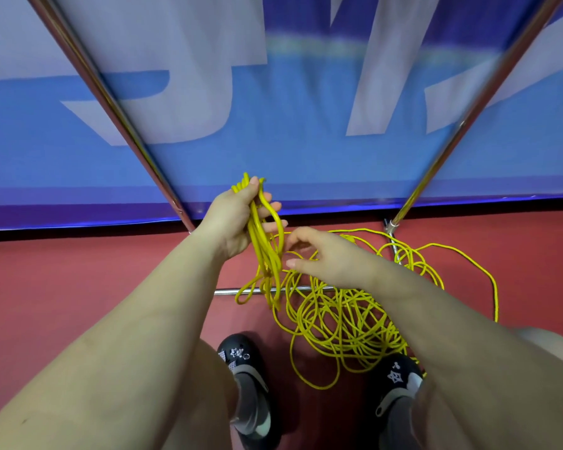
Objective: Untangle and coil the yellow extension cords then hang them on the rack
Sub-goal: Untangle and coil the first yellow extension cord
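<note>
My left hand point(238, 219) grips a bunch of coiled loops of yellow cord point(267, 254), which hang down below the palm. My right hand point(325, 254) is just right of those loops, fingers loosely curled toward them; I cannot tell whether it pinches a strand. A loose tangle of yellow cord point(345, 316) lies on the red floor under and beyond my right forearm. The metal rack's uprights point(121, 121) point(468, 115) rise on both sides, and its base bar point(228, 291) runs along the floor.
A blue and white banner point(290, 125) stands behind the rack. My two black shoes point(244, 362) point(394, 378) are on the red floor point(78, 287), the right one at the tangle's edge.
</note>
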`<move>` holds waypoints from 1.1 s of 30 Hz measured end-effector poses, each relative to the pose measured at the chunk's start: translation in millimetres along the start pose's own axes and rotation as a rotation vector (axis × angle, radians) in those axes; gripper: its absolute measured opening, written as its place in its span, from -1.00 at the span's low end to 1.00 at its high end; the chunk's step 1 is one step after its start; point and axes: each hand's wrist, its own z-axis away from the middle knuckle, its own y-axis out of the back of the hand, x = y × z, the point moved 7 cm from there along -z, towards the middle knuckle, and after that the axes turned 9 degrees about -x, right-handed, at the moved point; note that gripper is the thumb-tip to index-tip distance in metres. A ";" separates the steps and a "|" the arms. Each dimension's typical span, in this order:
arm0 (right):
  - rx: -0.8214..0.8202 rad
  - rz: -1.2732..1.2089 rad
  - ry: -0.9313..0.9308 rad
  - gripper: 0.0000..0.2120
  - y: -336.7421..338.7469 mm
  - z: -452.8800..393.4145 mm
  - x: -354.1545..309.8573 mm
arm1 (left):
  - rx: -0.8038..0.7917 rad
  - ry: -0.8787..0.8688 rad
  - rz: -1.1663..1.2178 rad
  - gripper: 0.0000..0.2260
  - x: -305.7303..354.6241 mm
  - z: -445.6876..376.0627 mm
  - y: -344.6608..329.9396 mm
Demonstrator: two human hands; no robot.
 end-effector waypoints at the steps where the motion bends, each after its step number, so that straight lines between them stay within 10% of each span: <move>1: -0.016 -0.038 0.010 -0.77 -5.4 -1.3 -0.8 | -0.009 0.006 0.008 -0.77 0.7 -0.1 1.7; 19: -0.108 0.370 -0.209 -0.86 7.8 9.9 32.5 | -0.019 -0.081 -0.115 -0.75 23.3 7.5 27.0; 33: 0.214 -0.727 -0.059 -0.95 35.4 12.3 -3.4 | -0.121 0.008 -0.191 -0.86 7.8 11.0 7.5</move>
